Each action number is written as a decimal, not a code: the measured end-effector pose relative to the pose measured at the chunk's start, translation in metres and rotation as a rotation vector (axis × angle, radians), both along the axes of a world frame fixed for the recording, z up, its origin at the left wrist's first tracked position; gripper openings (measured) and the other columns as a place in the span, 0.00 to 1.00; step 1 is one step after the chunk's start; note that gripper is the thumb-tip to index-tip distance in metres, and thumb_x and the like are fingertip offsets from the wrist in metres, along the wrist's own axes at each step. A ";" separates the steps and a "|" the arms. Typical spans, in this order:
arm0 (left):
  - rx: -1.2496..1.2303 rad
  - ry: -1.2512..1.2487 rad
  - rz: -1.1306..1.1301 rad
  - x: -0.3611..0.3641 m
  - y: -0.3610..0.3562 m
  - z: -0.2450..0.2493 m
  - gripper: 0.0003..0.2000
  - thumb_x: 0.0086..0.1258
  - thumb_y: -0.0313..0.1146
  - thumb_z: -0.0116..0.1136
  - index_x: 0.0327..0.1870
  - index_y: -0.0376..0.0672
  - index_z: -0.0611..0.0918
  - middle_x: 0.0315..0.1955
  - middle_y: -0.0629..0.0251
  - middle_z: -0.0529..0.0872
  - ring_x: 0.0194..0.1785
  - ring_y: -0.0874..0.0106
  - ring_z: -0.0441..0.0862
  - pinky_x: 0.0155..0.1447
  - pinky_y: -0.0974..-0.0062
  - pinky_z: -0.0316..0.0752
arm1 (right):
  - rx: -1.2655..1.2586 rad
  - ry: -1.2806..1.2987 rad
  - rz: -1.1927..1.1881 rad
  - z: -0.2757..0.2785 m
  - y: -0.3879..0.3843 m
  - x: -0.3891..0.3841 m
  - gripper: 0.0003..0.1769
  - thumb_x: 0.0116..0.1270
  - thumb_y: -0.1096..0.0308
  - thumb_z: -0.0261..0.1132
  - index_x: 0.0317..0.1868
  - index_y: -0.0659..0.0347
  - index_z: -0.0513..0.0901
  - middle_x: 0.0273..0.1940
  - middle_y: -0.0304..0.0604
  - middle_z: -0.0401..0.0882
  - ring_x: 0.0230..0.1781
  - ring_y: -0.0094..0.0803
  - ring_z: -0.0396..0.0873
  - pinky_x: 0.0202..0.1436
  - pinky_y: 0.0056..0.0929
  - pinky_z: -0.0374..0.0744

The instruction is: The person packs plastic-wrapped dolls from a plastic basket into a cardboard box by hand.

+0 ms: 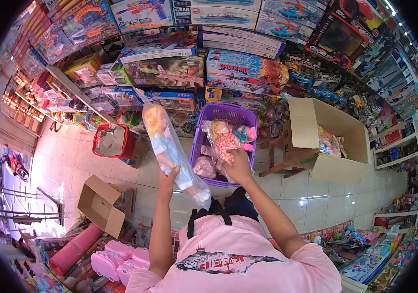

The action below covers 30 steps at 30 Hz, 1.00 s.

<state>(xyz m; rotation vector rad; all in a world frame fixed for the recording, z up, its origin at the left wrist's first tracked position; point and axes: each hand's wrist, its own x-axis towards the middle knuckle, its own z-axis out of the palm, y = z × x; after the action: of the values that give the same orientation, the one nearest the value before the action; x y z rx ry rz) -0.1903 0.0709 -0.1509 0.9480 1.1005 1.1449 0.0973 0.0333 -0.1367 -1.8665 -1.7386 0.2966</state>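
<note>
My left hand (170, 177) grips a long doll (164, 146) with blond hair and a pale blue dress, sealed in a clear plastic bag. The bag slants upright, just left of a purple plastic basket (195, 146). Inside that basket my right hand (238, 167) is closed on a smaller bagged doll (225, 141) in a red-and-pink patterned dress. Around it lie a pink bagged toy (204, 167) at the lower left and a teal-and-pink toy (246, 133) at the upper right. My right fingertips are partly hidden by the wrapping.
Shelves of boxed toys (240, 71) rise in front. An open cardboard box (338, 163) with bagged toys stands on a wooden stand at right. A red bin (96, 141) and another open carton (99, 200) are on the left. Pink cases (116, 259) sit at lower left.
</note>
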 end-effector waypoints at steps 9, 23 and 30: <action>-0.083 0.078 -0.030 -0.001 -0.028 0.000 0.42 0.58 0.31 0.71 0.72 0.38 0.58 0.61 0.53 0.71 0.64 0.62 0.71 0.67 0.64 0.68 | -0.755 -0.279 -0.316 -0.018 0.039 -0.012 0.74 0.44 0.27 0.72 0.72 0.80 0.51 0.64 0.67 0.64 0.63 0.58 0.68 0.64 0.50 0.73; -0.115 0.084 -0.032 0.022 -0.025 -0.021 0.43 0.56 0.30 0.71 0.72 0.37 0.58 0.62 0.51 0.69 0.65 0.61 0.70 0.67 0.65 0.67 | -0.717 -0.302 -0.258 -0.026 0.062 0.002 0.66 0.39 0.36 0.79 0.66 0.81 0.63 0.49 0.58 0.80 0.51 0.46 0.82 0.48 0.38 0.84; -0.029 0.037 -0.021 0.045 -0.037 0.021 0.41 0.57 0.28 0.68 0.72 0.40 0.58 0.62 0.55 0.69 0.63 0.62 0.70 0.66 0.67 0.67 | -0.661 0.742 0.051 0.008 0.020 0.081 0.55 0.48 0.56 0.79 0.72 0.69 0.60 0.63 0.54 0.74 0.63 0.37 0.75 0.67 0.33 0.71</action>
<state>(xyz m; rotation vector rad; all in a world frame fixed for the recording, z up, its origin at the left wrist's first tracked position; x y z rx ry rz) -0.1448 0.0343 -0.1297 0.9587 1.1316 1.0953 0.1785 0.0532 -0.1292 -1.7562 -1.2260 1.5152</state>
